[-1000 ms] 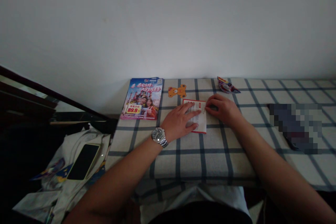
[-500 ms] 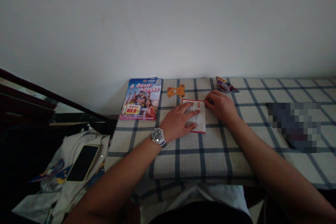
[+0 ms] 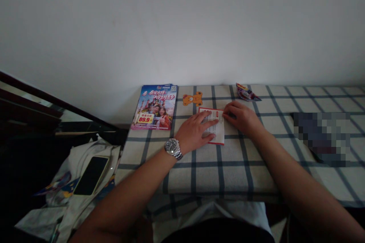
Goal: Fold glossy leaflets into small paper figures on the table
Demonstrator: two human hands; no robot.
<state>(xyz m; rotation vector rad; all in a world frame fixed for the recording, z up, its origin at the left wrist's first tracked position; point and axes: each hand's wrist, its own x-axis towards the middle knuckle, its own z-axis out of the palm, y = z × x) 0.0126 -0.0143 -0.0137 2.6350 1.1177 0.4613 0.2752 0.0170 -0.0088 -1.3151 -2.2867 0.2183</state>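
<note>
Mid-frame on the desk (image 3: pixel 208 178) lies a paper (image 3: pixel 221 133), flyers (image 3: pixel 155 102) to its left, a bear (image 3: pixel 192 99) beyond its far-left corner; a phone (image 3: pixel 91 175), lower left.

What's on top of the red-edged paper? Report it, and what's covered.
The left hand lies spread on the red-edged paper; the right hand is at its right edge. Some print shows, but whatever the left hand covers can't be seen.

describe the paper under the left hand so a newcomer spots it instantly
On the checked tablecloth, the left hand rests on a small paper, with the right hand at its upper right. Unlike the colourful flyers to its left, it is mostly white with red edging.
</note>
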